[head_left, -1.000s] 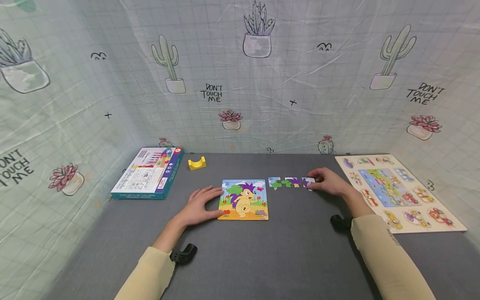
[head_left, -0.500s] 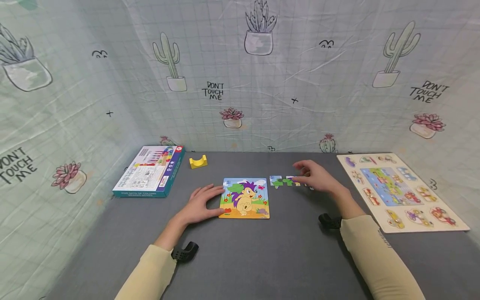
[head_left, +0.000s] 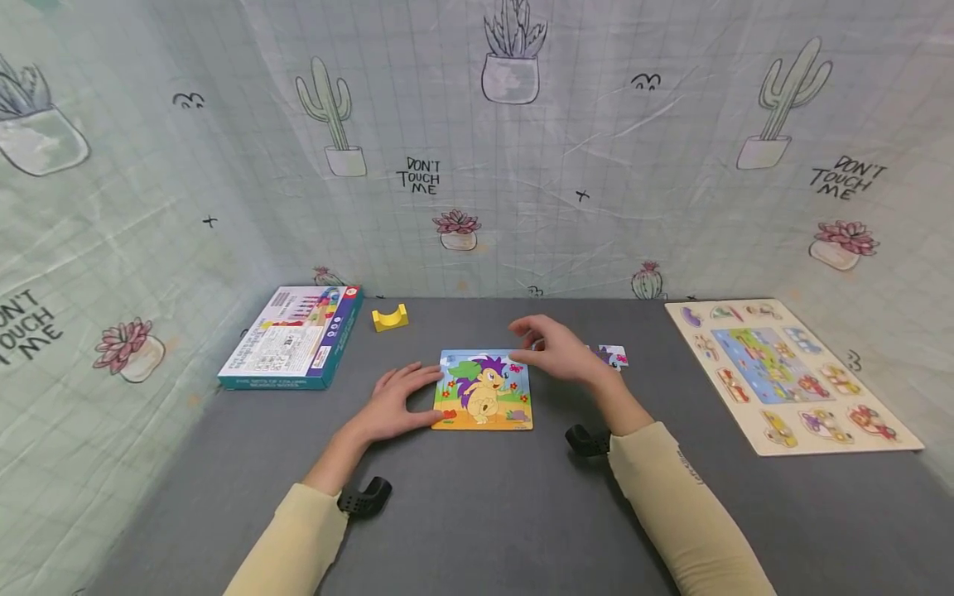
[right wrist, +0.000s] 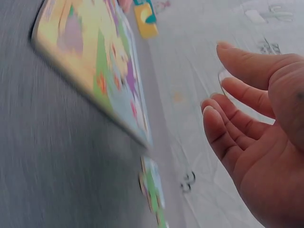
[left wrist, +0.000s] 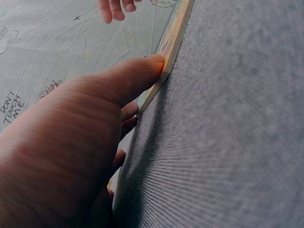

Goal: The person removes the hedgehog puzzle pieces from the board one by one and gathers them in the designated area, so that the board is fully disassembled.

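Observation:
A square hedgehog jigsaw puzzle (head_left: pixel 484 393) lies flat on the grey table. My left hand (head_left: pixel 395 404) rests along its left edge with fingers fairly straight; in the left wrist view the thumb (left wrist: pixel 137 76) presses on the puzzle's corner. Above the puzzle's upper right corner hovers my right hand (head_left: pixel 559 352). Its fingers are loosely bent, and the right wrist view shows nothing between thumb and fingertips. Loose puzzle pieces (head_left: pixel 614 356) lie right of the puzzle, partly hidden behind the right hand; some of these pieces (right wrist: pixel 153 185) show blurred in the right wrist view.
At the back left lies a flat teal-edged box (head_left: pixel 286 339), with a yellow curved block (head_left: pixel 391 318) beside it. A wooden board with picture pieces (head_left: pixel 745 439) lies on the right. A cactus-printed cloth (head_left: pixel 522 165) hangs around the table's back and sides.
My right hand has moved left from the right end of the loose pieces, passing over them to the puzzle's upper right corner. The left hand has stayed at the puzzle's edge.

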### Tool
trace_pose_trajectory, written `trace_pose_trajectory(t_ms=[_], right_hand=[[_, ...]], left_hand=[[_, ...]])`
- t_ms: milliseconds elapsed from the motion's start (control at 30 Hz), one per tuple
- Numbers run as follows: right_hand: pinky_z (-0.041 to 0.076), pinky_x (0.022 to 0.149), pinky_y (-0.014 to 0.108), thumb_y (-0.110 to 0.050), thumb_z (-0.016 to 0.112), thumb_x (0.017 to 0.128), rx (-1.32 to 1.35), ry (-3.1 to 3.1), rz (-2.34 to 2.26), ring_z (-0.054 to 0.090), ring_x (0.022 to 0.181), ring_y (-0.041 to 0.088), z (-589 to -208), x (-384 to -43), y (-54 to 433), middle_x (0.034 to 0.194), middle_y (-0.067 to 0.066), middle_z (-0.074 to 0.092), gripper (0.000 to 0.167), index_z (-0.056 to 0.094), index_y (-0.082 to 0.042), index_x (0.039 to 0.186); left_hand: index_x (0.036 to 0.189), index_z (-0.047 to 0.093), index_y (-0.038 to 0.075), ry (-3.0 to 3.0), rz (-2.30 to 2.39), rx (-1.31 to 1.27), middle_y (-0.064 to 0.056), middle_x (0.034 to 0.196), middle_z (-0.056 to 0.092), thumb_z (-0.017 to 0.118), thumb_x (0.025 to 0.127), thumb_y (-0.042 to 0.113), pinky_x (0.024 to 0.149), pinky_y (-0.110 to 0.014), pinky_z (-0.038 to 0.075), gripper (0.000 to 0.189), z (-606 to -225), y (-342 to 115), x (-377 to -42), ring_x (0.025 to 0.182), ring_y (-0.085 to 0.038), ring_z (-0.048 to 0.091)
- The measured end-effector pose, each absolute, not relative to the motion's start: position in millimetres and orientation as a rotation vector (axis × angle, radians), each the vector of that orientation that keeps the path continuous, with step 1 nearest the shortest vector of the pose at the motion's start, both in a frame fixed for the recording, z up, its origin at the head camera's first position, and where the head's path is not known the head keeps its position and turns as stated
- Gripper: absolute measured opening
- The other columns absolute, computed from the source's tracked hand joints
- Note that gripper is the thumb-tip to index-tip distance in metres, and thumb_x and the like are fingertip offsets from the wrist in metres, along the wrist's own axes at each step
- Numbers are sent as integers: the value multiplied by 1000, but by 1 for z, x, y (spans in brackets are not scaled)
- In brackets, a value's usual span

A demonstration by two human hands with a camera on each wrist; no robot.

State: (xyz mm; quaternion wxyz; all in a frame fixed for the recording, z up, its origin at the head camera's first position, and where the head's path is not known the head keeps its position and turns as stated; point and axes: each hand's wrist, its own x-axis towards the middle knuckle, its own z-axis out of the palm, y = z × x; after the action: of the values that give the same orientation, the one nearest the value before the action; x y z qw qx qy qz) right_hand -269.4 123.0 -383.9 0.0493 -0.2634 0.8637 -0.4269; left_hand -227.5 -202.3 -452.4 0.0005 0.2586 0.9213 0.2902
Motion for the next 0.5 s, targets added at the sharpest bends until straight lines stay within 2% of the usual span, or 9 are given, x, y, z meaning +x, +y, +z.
trace_pose_trajectory(t_ms=[500], right_hand=[[50,94,41,-18,69,98,-815,2537,-1314,59,108,26,-398,-273,72,132,21,56,46,55,1,138]], left_hand=[[146,55,10,2887,939,807,-9,151,50,75,89,43,114,-64,10,69,-453,-202,-229,146,-38,29]])
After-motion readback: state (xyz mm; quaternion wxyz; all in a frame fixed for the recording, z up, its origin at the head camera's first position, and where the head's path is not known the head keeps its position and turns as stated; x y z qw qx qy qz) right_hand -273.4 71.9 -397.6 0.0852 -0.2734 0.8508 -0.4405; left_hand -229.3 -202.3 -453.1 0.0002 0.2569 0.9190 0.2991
